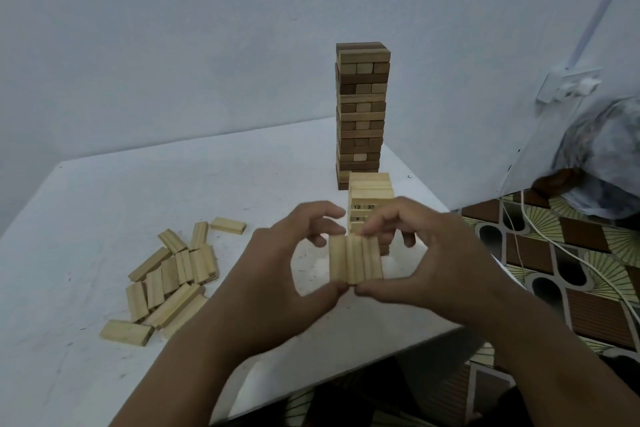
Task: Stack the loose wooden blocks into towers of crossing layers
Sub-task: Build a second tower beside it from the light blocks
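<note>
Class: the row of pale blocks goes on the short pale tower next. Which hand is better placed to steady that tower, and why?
Right, probably. Both hands hold the row of blocks, but the right hand is already beside the short tower, with fingers reaching past it. The left hand sits nearer the loose pile.

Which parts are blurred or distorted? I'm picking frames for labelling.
Head view: dim, flat light with no glare; the held blocks and both hands, left hand and right hand, are slightly soft; the tall tower is sharper; the wide angle bends the table edges.
</note>
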The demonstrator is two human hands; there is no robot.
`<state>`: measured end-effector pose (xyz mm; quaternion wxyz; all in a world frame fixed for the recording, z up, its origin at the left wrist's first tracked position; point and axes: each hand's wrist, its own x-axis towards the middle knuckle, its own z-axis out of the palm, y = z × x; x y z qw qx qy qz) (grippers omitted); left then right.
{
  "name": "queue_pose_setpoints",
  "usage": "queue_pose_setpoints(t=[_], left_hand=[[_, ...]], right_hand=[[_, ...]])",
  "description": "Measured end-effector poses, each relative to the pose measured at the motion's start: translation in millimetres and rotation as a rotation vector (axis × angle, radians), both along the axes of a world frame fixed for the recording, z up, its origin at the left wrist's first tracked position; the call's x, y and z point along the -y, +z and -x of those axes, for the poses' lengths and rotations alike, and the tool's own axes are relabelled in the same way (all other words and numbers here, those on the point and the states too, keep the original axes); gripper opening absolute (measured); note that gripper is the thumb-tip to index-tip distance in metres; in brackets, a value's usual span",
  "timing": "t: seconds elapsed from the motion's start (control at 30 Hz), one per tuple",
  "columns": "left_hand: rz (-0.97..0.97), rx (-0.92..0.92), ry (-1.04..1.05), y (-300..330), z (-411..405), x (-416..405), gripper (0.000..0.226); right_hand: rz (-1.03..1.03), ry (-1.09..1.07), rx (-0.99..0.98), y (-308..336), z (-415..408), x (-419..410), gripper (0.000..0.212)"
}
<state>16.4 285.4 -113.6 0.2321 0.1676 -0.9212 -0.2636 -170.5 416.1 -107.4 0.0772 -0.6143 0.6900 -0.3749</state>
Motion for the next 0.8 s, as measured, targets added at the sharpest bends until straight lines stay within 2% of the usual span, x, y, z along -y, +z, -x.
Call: queue_pose_setpoints(t=[0.13, 0.3, 0.6, 0.8], left_hand=[[0.018, -0.038, 0.018, 18.6, 17.6, 9.1, 0.067], [0.012, -0.047, 0.041, 35.3, 52.2, 23.6, 0.061], [-0.053, 0.074, 0.102, 29.6, 83.1, 34.4, 0.077], [-0.097, 0.091, 0.1, 25.9, 87.6, 36.1, 0.077]], right_hand=[[0.066, -0.013, -0.002, 24.4, 12.5, 9.9, 0.056], [0.036, -0.089, 0.019, 50.4, 39.2, 26.3, 0.067], [-0.016, -0.143, 0.087, 33.7, 67.0, 46.6, 0.075], [-0.071, -0.14, 0.107, 26.9, 73.6, 50.7, 0.077]])
